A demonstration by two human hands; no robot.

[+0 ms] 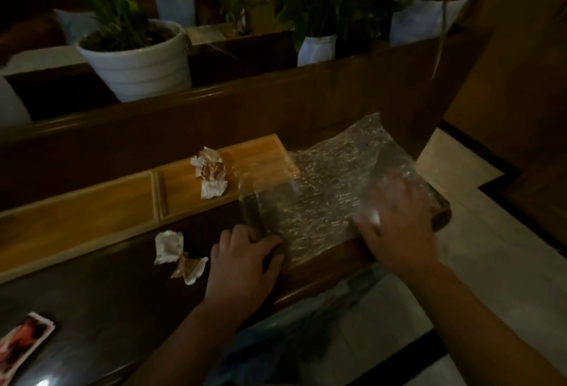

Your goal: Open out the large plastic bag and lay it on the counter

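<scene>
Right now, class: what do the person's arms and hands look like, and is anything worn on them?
Both forearms are bare, no sleeves in view. The left hand and right hand show no gloves, rings, watch or bands. The right hand is blurred, so fine detail there cannot be told.

Crumpled papers (168, 246), potted plants (135, 57), a photo (23, 344).

Both forearms were bare from wrist to the picture's lower edge, with no sleeve showing on either. The left hand (245, 258) and the right hand (399, 219) carried no glove, ring or watch that the dim light revealed; the right one showed blurred.
</scene>
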